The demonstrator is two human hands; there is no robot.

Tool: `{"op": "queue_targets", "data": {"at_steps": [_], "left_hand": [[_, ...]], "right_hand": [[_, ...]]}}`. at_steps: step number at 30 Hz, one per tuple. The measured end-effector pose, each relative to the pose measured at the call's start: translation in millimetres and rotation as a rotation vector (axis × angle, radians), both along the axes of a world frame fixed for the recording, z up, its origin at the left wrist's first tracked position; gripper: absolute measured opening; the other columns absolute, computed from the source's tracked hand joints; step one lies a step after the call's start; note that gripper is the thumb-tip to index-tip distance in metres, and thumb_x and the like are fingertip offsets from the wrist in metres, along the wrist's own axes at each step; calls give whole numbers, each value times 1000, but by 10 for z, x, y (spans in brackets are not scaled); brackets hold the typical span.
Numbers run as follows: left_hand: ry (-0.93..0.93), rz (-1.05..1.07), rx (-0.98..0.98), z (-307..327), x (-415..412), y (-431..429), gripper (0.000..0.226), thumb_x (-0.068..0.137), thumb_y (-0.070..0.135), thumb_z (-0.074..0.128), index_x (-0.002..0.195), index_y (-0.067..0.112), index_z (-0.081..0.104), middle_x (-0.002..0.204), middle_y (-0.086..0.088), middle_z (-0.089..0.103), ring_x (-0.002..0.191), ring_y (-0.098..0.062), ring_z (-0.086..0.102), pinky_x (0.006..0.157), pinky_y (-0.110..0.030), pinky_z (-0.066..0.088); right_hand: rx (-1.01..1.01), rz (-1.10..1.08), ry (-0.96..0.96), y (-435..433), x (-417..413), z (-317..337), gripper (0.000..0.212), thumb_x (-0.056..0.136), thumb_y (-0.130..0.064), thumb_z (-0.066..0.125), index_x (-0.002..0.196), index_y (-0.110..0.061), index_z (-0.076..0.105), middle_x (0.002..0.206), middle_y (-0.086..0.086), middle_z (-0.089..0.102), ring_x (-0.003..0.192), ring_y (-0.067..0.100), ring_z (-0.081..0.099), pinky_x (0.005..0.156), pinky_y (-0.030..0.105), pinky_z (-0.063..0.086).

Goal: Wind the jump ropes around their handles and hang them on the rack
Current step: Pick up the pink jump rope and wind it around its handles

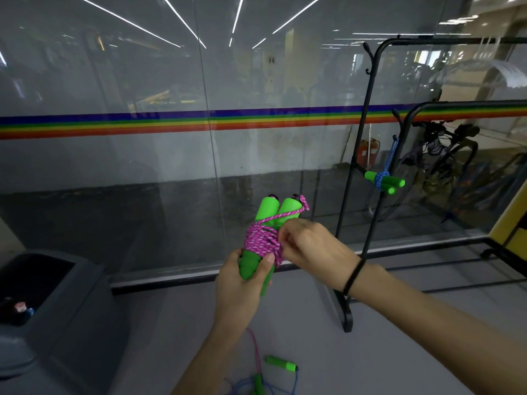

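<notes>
You have the pink jump rope (262,238) in front of you, between the near floor and the black rack (368,155) on the right. It looks light; the cord is soft and braided and will slacken if released, while the green foam handles (273,212) look squashy and not slippery. Your left hand (242,283) forms a closed grip around the lower ends of both handles. Your right hand (310,243) pinches the cord at the coil's right edge. Keep tension there.
</notes>
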State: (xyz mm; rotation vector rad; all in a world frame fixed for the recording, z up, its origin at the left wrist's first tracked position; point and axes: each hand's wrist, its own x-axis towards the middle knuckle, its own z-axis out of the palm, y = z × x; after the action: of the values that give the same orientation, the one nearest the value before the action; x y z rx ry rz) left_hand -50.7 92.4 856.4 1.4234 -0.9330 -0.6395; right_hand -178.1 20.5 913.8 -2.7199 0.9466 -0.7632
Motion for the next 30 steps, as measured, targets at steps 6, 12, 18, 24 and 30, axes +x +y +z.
{"op": "queue_targets", "data": {"at_steps": [6, 12, 18, 24, 30], "left_hand": [[190, -59, 10, 30, 33, 42, 13, 81, 19, 67, 85, 8, 63, 70, -11, 68, 56, -18, 65, 59, -35, 56], [634, -229, 26, 153, 165, 160, 27, 85, 23, 58, 94, -2, 62, 70, -13, 68, 54, -16, 64, 57, -28, 58], [793, -533, 164, 138, 253, 141, 47, 72, 36, 56, 102, 1, 60, 82, -14, 73, 69, -19, 71, 65, -31, 60], [502, -541, 355, 138, 303, 133, 58, 53, 43, 82, 101, 16, 66, 102, -11, 72, 81, -18, 70, 80, -35, 53], [351, -481, 266, 176, 65, 146, 76, 40, 26, 78, 111, 24, 52, 88, -4, 72, 81, -22, 69, 75, -39, 55]], "right_hand": [[-13, -103, -40, -35, 7, -84, 28, 83, -30, 52, 84, -2, 53, 85, 18, 60, 75, 39, 59, 66, 42, 44], [143, -248, -280, -250, -179, -62, 2, 83, -7, 57, 80, -7, 57, 73, 13, 60, 70, 31, 58, 61, 18, 41], [628, 109, -542, -77, -58, 13, 14, 88, -25, 56, 88, -11, 54, 82, 5, 60, 77, 17, 58, 74, 40, 51], [319, 21, -582, 45, 84, -64, 20, 86, -21, 59, 72, -6, 58, 66, 4, 61, 60, 16, 56, 61, 29, 48], [170, -90, -538, 244, 203, -235, 17, 79, -22, 66, 67, -13, 57, 61, -2, 62, 56, 8, 55, 56, 15, 41]]}}
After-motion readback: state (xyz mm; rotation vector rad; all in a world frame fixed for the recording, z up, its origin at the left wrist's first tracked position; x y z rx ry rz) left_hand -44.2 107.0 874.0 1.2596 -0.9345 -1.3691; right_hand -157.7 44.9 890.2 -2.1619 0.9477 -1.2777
